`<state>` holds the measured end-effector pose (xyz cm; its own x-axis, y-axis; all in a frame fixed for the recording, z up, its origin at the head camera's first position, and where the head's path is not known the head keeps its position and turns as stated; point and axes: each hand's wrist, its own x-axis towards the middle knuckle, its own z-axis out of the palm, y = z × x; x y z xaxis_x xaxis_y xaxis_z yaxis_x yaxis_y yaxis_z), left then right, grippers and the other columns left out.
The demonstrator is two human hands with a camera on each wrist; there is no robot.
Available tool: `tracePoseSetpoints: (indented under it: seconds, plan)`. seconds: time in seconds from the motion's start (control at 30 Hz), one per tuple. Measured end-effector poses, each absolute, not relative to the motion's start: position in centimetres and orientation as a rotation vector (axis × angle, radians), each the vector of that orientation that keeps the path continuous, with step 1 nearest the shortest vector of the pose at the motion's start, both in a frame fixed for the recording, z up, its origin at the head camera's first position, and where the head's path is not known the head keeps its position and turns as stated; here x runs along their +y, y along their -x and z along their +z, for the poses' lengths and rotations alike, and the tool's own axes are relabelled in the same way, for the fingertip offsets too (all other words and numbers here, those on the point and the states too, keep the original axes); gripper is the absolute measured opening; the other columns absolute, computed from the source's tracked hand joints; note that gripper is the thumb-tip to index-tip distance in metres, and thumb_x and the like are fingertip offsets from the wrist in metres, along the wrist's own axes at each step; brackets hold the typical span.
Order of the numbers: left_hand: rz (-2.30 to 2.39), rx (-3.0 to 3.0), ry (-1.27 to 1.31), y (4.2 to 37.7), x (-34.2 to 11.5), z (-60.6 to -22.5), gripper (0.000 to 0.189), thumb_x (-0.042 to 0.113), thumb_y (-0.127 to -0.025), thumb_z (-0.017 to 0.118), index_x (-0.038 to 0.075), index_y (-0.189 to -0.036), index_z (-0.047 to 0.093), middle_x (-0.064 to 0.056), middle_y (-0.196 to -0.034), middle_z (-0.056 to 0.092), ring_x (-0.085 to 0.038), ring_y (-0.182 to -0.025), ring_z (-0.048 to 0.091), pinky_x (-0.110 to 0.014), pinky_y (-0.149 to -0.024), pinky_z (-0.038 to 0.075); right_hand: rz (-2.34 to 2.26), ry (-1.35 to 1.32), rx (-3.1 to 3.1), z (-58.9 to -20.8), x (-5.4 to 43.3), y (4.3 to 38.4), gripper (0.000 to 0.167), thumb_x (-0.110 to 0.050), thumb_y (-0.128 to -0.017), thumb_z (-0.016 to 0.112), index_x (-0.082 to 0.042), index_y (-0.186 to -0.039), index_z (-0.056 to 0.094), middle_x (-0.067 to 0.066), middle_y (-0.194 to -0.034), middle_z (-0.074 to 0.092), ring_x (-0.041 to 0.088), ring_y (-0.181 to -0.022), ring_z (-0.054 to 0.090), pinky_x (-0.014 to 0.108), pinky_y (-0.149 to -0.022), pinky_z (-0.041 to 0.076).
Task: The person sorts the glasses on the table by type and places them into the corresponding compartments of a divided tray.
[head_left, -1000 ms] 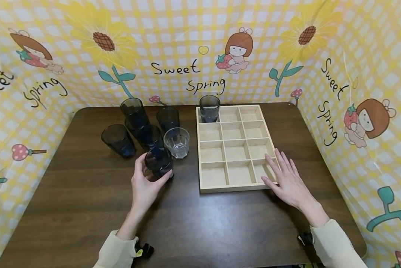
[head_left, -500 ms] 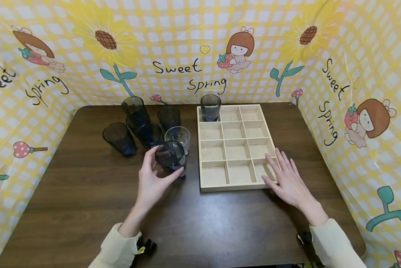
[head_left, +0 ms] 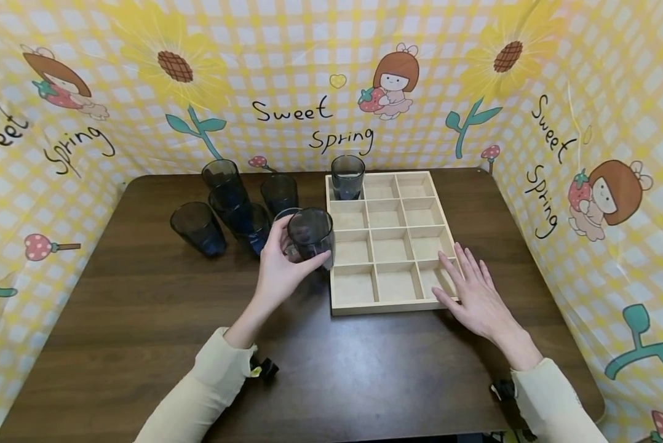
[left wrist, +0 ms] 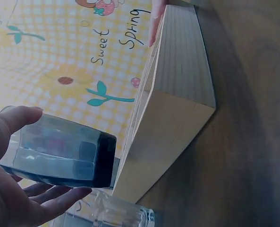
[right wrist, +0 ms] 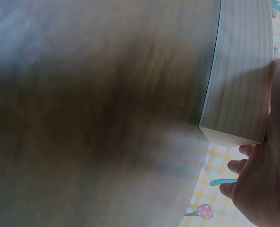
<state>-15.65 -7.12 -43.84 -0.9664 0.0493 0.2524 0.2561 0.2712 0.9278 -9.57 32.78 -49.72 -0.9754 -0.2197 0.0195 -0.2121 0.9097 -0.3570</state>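
Note:
My left hand [head_left: 284,264] grips a dark tinted drinking glass [head_left: 311,232] between thumb and fingers. In the left wrist view the held glass [left wrist: 66,151] is off the table, its base close to the side of the wooden compartment tray [left wrist: 163,132]. Behind that hand a clear glass [left wrist: 123,210] is mostly hidden in the head view. Another dark glass [head_left: 347,178] stands in the far left compartment of the tray [head_left: 389,307]. At the tray's near right corner my right hand [head_left: 478,298] rests with fingers spread and straight.
Left of the tray, several dark glasses stand close together, among them a left one [head_left: 198,229], a back one [head_left: 223,178] and a right one [head_left: 280,194]. A brown wooden table [head_left: 143,332] carries everything. Patterned yellow cloth [head_left: 287,55] encloses its back and sides.
My left hand has carried the dark glass rightward and upward, from beside the group of glasses to the tray's left edge, now covering most of the clear glass. The right hand stays put.

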Motion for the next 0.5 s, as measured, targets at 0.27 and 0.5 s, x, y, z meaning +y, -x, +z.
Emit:
tracePoseSetpoints:
  seconds: [0.27, 0.5]
  plan:
    - [-1.722, -2.397, 0.358, 18.6, -5.1, -42.9, 0.089, 0.01, -0.081, 0.098, 0.006, -0.154, 0.047, -0.021, -0.138, 0.069, -0.036, -0.126, 0.072, -0.05, -0.098, 0.062, -0.572, 0.351, 3.058, -49.6, 32.7, 9.7, 0.08, -0.05, -0.111, 0.057, -0.017, -0.177, 0.025, 0.023, -0.185, 0.011, 0.05, -0.17, 0.011, 0.073, -0.133, 0.011]
    - [-1.679, -2.44, 0.435, 20.6, -3.4, -42.5, 0.087, 0.014, -0.084, 0.097, 0.006, -0.153, 0.044, -0.023, -0.137, 0.07, -0.039, -0.126, 0.072, -0.054, -0.106, 0.057, -0.584, 0.365, 3.084, -50.0, 32.5, 9.5, 0.08, -0.05, -0.111, 0.059, -0.017, -0.176, 0.027, 0.026, -0.183, 0.015, 0.052, -0.169, 0.015, 0.075, -0.132, 0.014]
